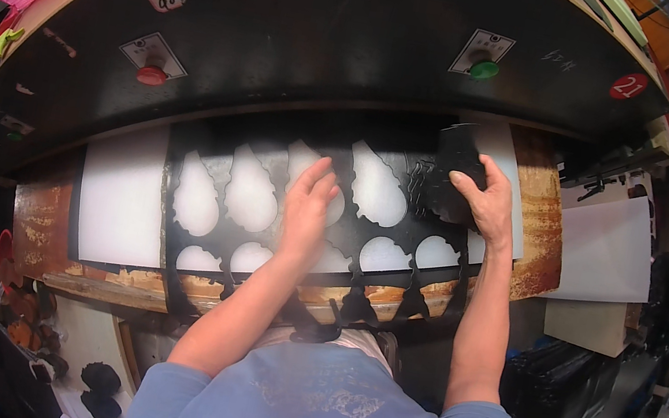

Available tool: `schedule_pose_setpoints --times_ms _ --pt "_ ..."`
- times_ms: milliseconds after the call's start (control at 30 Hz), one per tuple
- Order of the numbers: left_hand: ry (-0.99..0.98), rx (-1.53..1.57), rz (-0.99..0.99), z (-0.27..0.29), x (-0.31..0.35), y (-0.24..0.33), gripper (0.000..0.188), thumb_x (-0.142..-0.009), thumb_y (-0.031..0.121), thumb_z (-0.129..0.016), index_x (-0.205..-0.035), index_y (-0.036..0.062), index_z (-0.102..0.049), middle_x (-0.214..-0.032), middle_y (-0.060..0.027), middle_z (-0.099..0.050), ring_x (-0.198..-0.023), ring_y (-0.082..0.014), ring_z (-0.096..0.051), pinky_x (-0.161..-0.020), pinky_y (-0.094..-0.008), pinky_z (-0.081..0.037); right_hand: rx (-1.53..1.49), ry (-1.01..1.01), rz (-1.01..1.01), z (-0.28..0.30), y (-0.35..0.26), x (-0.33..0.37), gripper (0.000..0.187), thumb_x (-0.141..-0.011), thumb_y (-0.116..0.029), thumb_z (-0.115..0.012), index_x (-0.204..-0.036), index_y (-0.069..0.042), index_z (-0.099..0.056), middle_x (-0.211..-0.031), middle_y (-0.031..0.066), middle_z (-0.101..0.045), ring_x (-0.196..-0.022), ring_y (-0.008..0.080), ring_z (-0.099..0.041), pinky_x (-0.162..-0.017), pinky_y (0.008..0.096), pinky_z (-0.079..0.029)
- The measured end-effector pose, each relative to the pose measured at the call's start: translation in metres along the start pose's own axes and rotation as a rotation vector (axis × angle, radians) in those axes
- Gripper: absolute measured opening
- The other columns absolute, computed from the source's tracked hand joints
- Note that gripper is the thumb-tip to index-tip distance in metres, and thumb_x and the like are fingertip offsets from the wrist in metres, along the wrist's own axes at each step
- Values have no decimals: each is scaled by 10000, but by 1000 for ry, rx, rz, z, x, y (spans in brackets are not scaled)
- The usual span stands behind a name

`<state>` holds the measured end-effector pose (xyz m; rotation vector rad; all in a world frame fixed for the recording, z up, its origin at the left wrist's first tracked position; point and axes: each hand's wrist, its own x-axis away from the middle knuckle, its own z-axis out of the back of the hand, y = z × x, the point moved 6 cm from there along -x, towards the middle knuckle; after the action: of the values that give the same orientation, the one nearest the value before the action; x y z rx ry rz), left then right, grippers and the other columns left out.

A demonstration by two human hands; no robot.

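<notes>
The left hand (308, 209) extends empty fingers over a black sheet (413, 220); the right hand (492, 208), thumb spread, grips a dark piece (456, 161).

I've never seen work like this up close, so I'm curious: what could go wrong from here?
The black piece could slip, as the right hand seems to have it only by one side.
The narrow strips of the cut-out black sheet, over the front edge near the shirt, might snag.
If the dark panel with buttons moves, the left hand, close by, might get caught.
</notes>
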<state>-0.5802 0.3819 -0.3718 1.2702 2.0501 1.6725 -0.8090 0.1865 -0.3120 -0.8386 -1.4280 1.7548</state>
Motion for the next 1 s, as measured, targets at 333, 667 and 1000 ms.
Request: schedule_pose_setpoints --times_ms 333,667,1000 --pt "-189 60 269 -40 6 -1 611 -1098 252 -625 -1560 -113 -460 -1600 -262 -523 -1478 -332 -521 -1258 -421 -415 513 -55 25 -17 20 -16 495 -900 -228 -837 -1326 -16 -698 -1068 202 -801 -997 335 -777 -913 395 -586" --pt "-128 107 422 -88 -22 -21 496 -1096 235 -627 -1462 -87 -536 -1451 -174 -608 -1315 -253 -607 -1176 -396 -479 606 6 200 -20 27 -12 545 -912 -186 -851 -1382 8 -655 -1179 193 -772 -1073 313 -754 -963 394 -576" --pt "-104 29 32 -97 -39 -52 440 -1027 197 -680 -1385 -54 -633 -1212 -92 -719 -1106 -149 -654 -1000 -302 -521 574 -34 105 -21 34 -21 559 -900 -198 -849 -1376 16 -651 -1267 194 -724 -1178 339 -713 -1027 404 -547"
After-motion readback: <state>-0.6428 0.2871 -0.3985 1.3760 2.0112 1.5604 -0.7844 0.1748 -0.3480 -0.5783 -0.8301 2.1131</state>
